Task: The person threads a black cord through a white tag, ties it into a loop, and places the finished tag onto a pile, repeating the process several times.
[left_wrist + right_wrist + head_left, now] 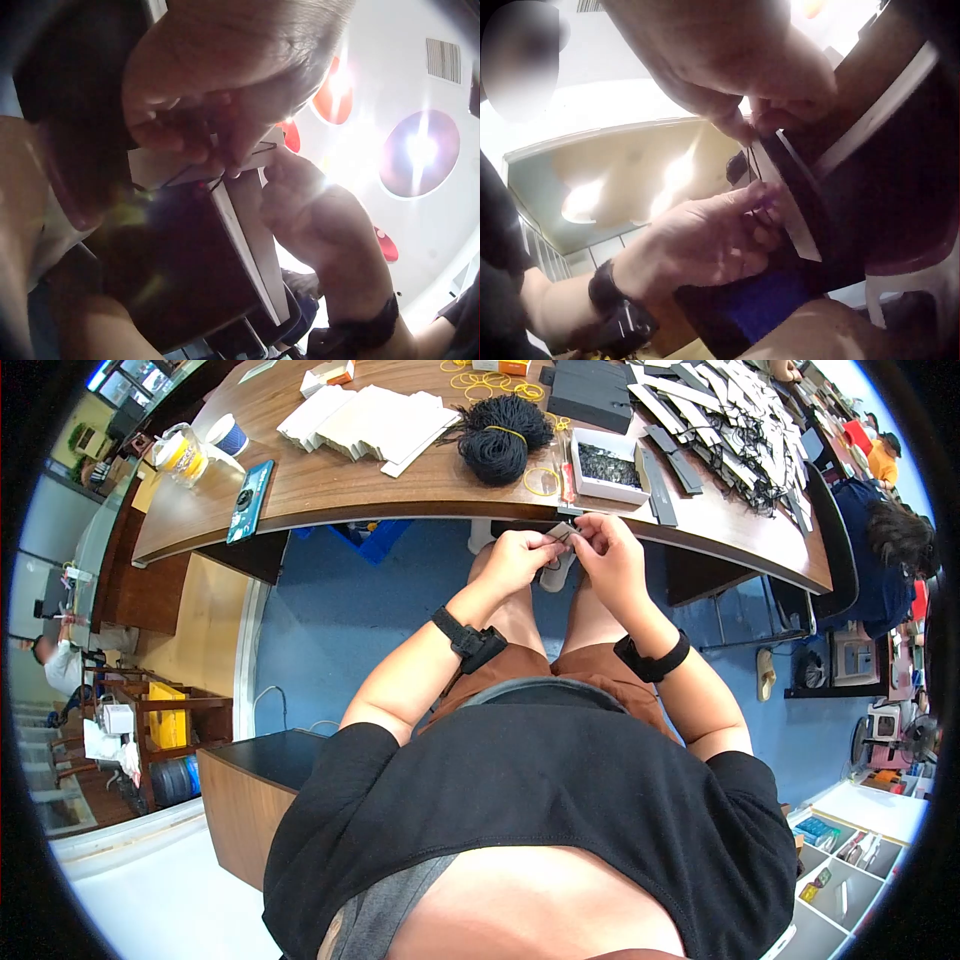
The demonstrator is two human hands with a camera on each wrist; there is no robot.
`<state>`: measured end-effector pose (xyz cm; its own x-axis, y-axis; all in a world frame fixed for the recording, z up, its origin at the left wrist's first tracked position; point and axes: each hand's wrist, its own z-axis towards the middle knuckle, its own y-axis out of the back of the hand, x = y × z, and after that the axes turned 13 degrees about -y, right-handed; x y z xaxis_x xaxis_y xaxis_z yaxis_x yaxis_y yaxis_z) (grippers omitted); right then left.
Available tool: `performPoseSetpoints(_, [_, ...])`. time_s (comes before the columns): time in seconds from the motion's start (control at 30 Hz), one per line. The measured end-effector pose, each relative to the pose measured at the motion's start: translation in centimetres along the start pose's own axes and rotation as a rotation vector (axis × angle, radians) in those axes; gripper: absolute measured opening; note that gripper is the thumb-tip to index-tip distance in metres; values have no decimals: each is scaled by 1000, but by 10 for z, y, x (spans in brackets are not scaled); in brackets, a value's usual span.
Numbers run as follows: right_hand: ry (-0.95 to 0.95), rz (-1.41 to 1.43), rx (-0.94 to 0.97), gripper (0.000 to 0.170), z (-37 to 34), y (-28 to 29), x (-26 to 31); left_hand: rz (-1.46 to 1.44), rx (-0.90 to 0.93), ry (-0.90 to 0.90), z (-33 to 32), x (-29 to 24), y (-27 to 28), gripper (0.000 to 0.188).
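Just off the table's front edge, my left hand (522,558) grips a narrow pale card strip (562,532) between fingers and thumb. My right hand (612,563) is at the strip's other end, its fingertips pinching a thin black cord (756,161). In the right wrist view the cord runs as a loop from the right fingertips down to the left hand (705,236), beside the strip (801,238). In the left wrist view the cord crosses the strip's face, and the left fingers hide part of it.
On the wooden table (330,495) lie a bundle of black cords (505,440), a white box (607,465) of black bits, stacked white cards (370,425) and a heap of corded strips (720,430). A phone-like teal item (250,500) and a paper cup (228,435) stand left.
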<state>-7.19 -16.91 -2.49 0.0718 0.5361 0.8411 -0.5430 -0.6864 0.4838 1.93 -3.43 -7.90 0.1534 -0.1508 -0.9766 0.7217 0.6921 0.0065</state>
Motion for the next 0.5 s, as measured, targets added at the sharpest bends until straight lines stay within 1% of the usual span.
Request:
performPoseSetpoints(0.13, [-147, 93, 120, 17, 7, 0, -10, -20, -18, -7, -7, 11, 5, 20])
performPoseSetpoints(0.17, [-114, 78, 91, 12, 6, 1, -9, 30, 11, 12, -9, 14, 8, 20])
performPoseSetpoints(0.27, [74, -82, 44, 10, -1, 8, 2, 147, 85, 47, -11, 20, 16, 19])
performPoseSetpoints(0.33, [313, -193, 27, 11, -4, 6, -8, 184, 120, 46, -12, 19, 19, 18])
performPoseSetpoints(0.37, [444, -275, 51, 14, -6, 6, -11, 128, 130, 45, -14, 19, 18, 18])
performPoseSetpoints(0.47, [175, -191, 179, 17, -14, 2, -16, 3, 153, 57, -18, 7, 13, 16])
performPoseSetpoints(0.5, [28, -96, 122, 20, -11, -1, -15, -11, 155, 78, -19, 3, 11, 15])
